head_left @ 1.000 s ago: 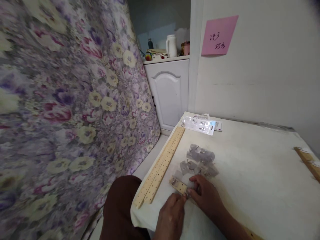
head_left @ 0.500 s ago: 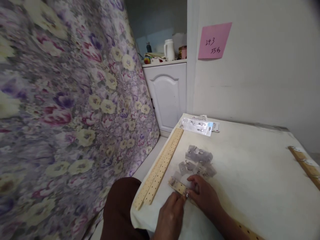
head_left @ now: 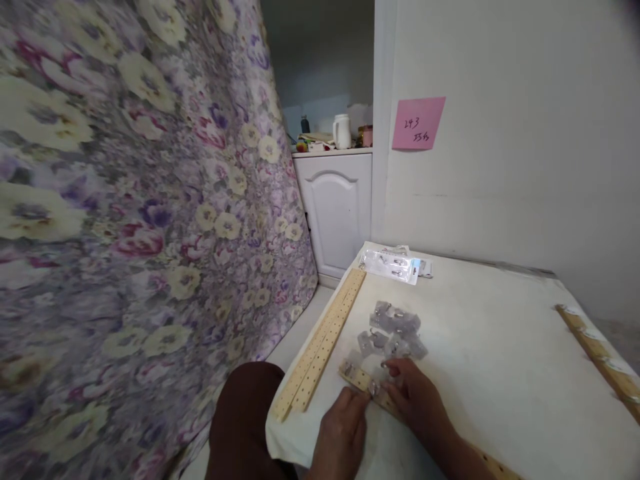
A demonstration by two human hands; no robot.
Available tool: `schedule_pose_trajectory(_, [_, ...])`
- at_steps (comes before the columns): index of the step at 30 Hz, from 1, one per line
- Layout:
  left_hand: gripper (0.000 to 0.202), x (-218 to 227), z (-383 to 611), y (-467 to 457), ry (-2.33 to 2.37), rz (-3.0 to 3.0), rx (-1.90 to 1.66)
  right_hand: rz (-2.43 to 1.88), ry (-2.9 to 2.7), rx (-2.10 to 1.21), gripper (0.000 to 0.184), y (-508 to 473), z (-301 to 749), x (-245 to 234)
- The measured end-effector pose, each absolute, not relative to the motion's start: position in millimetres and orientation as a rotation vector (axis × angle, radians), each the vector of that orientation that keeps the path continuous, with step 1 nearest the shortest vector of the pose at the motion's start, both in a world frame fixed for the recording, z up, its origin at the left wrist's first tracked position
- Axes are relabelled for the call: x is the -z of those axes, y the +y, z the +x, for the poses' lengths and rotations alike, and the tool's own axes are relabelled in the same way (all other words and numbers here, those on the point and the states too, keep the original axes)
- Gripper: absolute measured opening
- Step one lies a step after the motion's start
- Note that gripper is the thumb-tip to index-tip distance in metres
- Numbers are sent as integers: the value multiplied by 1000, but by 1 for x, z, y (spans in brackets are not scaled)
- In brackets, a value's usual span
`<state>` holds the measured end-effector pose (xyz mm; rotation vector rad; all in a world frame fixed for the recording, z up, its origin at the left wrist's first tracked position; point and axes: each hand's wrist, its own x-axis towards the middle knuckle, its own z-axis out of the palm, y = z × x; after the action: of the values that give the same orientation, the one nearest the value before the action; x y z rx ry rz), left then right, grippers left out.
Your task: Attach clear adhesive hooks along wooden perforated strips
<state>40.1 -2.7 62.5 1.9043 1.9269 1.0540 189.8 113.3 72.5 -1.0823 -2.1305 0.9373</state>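
A pale wooden strip with rows of holes [head_left: 356,377] lies slantwise in front of me and runs under my right forearm. Small clear patches with metal hooks, such as one clear hook patch [head_left: 373,387], sit along it. My left hand [head_left: 343,423] is closed, its fingertips pinching the strip's near edge. Above the strip, my right hand [head_left: 415,397] is closed with thumb and index finger together at a small metal hook on a clear patch [head_left: 385,365]. Just beyond lies a cluster of loose clear hook patches [head_left: 395,320].
Two more perforated strips [head_left: 325,343] lie along the table's left edge. Clear blister packs [head_left: 390,265] are at the far corner. Another wooden strip with white pieces [head_left: 600,350] lies at the right. A floral curtain [head_left: 150,233] hangs left; a white cabinet [head_left: 335,213] stands behind.
The camera view has tilted up slightly. My right hand's fingers have lifted a little off the strip, uncovering the hook patch on it. My left hand stays at the near edge.
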Motion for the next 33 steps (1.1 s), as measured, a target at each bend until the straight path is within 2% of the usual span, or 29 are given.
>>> schedule_pose_trajectory(10, [22,-56,37,-2,1872,1823,-1258,-1269,-2292,-742,26,90,272,-66])
schedule_pose_trajectory(17, [19,-62,38,-4,1838,1728,-1307,-1411,-2283,-672,18,67,258,-78])
schedule_pose_trajectory(24, [18,-63,38,-5,1824,1712,-1349,-1460,-2195,-658,9,42,234,-68])
schedule_pose_trajectory(33, [20,-64,36,-7,1830,1755,-1288,-1290,-2111,-786,22,68,232,-74])
